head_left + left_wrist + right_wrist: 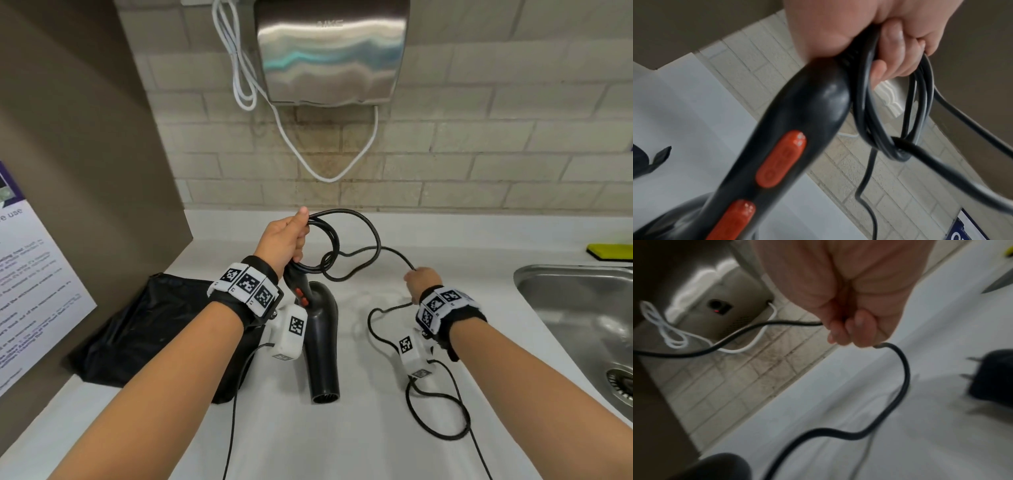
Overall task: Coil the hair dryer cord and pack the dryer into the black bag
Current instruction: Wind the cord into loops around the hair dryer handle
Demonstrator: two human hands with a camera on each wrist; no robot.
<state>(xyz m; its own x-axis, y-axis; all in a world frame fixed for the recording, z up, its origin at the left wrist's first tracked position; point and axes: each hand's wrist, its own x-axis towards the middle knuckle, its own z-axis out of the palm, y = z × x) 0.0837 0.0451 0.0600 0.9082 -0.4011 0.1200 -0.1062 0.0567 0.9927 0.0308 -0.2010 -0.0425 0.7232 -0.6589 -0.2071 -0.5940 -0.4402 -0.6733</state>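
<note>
A: Which step is being worked on here?

B: The coiling, I'd judge. The left hand (pixel 286 236) is gripping the top of the hair dryer (pixel 320 337) handle together with a few gathered loops of the black cord (pixel 373 240), fingers (pixel 894 53) curled round both. The dryer is hanging nozzle-down toward six o'clock, just above or on the white worktop (pixel 359 445); I cannot tell which.

A: And the other hand?

B: The right hand (pixel 419 281) is pinching the cord farther along, at about three o'clock from the coil. Past it, slack is trailing over the worktop toward five o'clock, and the plug (pixel 990 374) is lying loose there.

A: Where is the bag sitting?

B: The black bag (pixel 144 329) is lying flat at nine o'clock from the dryer, right beside it, not yet holding anything.

A: So what is the next move asking for?

B: Probably bringing the pinched length over to the left hand as another loop, while keeping the earlier loops from slipping.
</note>
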